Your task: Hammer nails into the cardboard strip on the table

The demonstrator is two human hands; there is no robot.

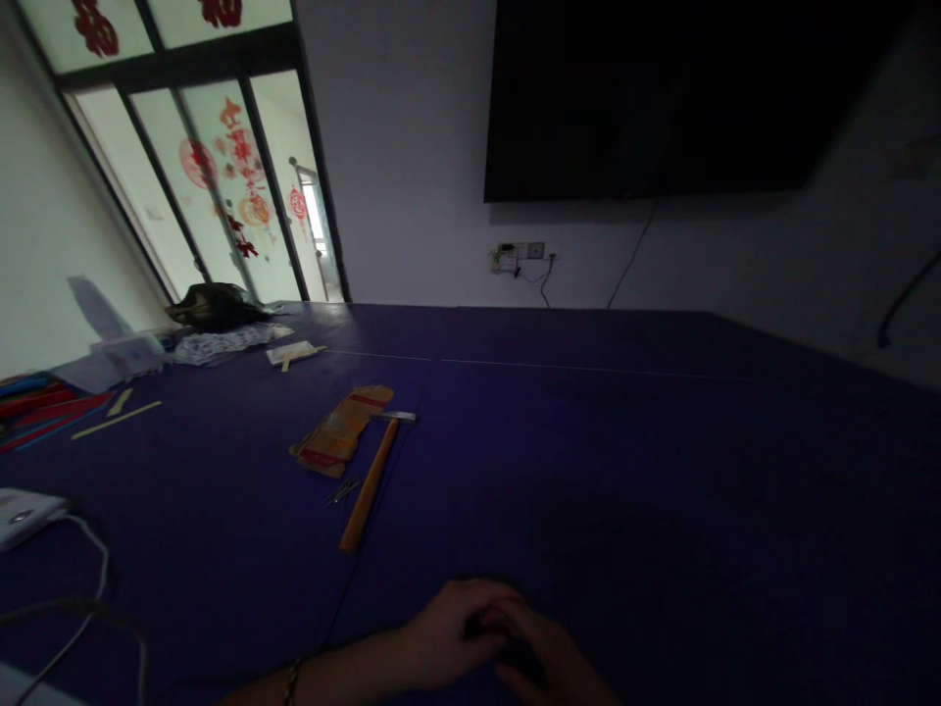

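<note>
At the bottom of the head view, my left hand (441, 632) and my right hand (551, 652) meet over the purple tabletop (588, 441). Their fingers are loosely curled and touch each other, with nothing visible in either hand. A dark bracelet (292, 679) circles my left wrist. Ahead and to the left lies a hammer (371, 485) with a wooden handle, its metal head pointing away. Beside its handle are several loose nails (341, 492). A flattened brown cardboard box (342, 431) lies just left of the hammer head.
A white device (29, 515) with a cable (103, 559) is at the left edge. Farther back are red and blue strips (55, 412), a yellowish stick (116, 420), a small white packet (292, 353) and a black bag (217, 306). A large screen (662, 98) hangs on the wall.
</note>
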